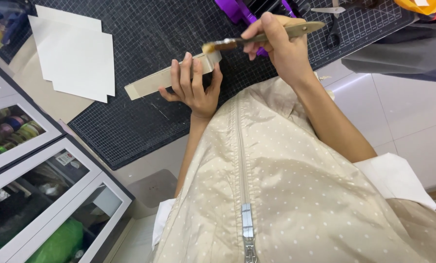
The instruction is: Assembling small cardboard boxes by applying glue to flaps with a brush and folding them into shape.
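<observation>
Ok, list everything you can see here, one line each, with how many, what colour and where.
Long folded cardboard strip: one, beige, over the mat, held in the left hand.
Flat wooden-handled brush: one, tan handle, bristles touching the strip's right end.
Gridded cutting mat: one, black, covering the table.
Square card sheets: a small stack, white, upper left on the mat.
Scissors: one pair, dark handles, top right on the mat.
Plastic object: one, purple, top centre.
Glass-fronted drawers: several, white frames, lower left.
Dotted zip garment: one, beige, foreground.
Left hand: gripping the strip.
Right hand: holding the brush.
</observation>
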